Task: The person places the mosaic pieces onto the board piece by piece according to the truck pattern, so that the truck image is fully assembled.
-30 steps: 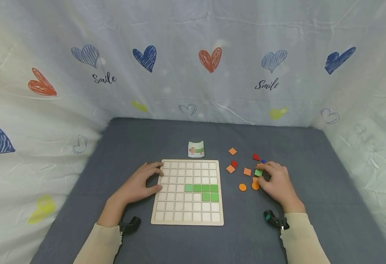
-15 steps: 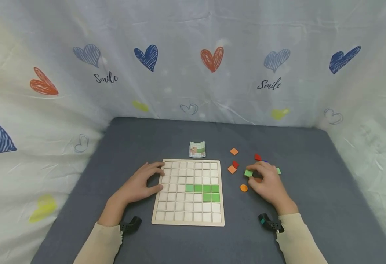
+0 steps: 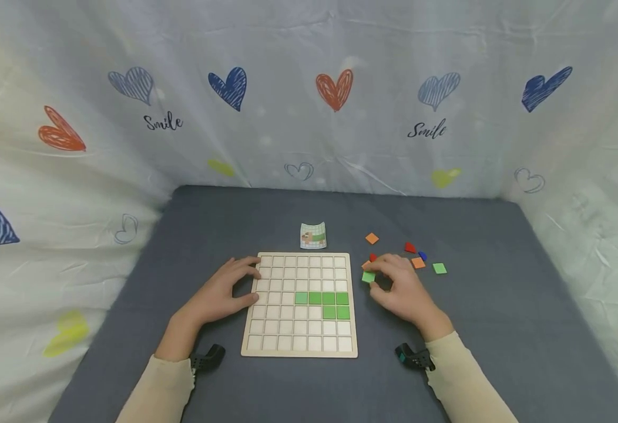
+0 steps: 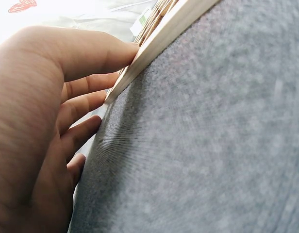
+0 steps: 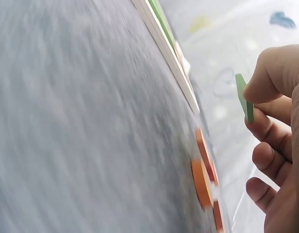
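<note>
A light wooden grid board (image 3: pixel 298 354) lies on the dark cloth, with several green square tiles (image 3: pixel 329 299) in cells on its right side. My left hand (image 3: pixel 216 294) rests at the board's left edge; thumb and fingertips touch the frame, as the left wrist view also shows. Thumb and fingers of my right hand (image 3: pixel 403 291) pinch a green square tile (image 3: pixel 368 277), just right of the board. In the right wrist view this tile (image 5: pixel 245 99) is held tilted, above the cloth. Part of an orange tile and a red one are hidden behind the right hand.
Behind the board lies a small picture card (image 3: pixel 313 236). Loose pieces lie to the right: an orange square (image 3: pixel 372 238), a red piece (image 3: pixel 410 247), a blue piece (image 3: pixel 422 256), another orange square (image 3: pixel 418 262) and a green square (image 3: pixel 439 268). A heart-printed curtain (image 3: pixel 288 135) surrounds the table.
My right hand has carried the green tile leftward from among the loose pieces toward the board, uncovering another green square. The left hand has stayed at the board's edge.
</note>
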A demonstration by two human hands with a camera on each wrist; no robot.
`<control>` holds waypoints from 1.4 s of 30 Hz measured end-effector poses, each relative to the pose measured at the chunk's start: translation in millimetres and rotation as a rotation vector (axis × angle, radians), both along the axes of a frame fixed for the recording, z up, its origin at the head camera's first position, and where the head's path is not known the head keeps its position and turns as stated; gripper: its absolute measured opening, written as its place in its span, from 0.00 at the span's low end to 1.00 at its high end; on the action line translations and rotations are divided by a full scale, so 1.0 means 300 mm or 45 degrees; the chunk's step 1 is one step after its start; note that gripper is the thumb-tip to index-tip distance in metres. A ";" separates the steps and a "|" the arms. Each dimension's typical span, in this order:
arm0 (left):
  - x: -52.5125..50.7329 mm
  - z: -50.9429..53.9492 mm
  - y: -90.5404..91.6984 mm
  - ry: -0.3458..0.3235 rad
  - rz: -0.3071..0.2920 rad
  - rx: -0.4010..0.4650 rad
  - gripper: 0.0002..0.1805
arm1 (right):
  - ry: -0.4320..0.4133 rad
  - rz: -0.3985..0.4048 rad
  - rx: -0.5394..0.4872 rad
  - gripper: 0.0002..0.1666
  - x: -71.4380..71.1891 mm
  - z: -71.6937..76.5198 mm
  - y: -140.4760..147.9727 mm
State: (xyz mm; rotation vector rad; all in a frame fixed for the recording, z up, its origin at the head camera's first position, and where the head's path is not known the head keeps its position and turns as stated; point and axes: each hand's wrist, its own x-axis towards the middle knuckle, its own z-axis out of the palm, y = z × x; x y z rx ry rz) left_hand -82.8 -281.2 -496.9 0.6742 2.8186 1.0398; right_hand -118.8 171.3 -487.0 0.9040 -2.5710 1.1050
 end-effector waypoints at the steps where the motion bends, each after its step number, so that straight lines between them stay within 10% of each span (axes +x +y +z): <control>1: -0.004 0.001 0.000 0.003 -0.003 0.001 0.18 | -0.002 0.015 -0.001 0.19 0.002 0.004 -0.011; 23: -0.062 0.060 -0.018 0.065 -0.009 -0.025 0.19 | 0.120 0.283 0.109 0.16 0.040 0.031 -0.279; 42: 0.003 -0.022 -0.001 0.086 0.014 -0.003 0.18 | 0.196 0.320 0.215 0.17 0.121 -0.039 -0.304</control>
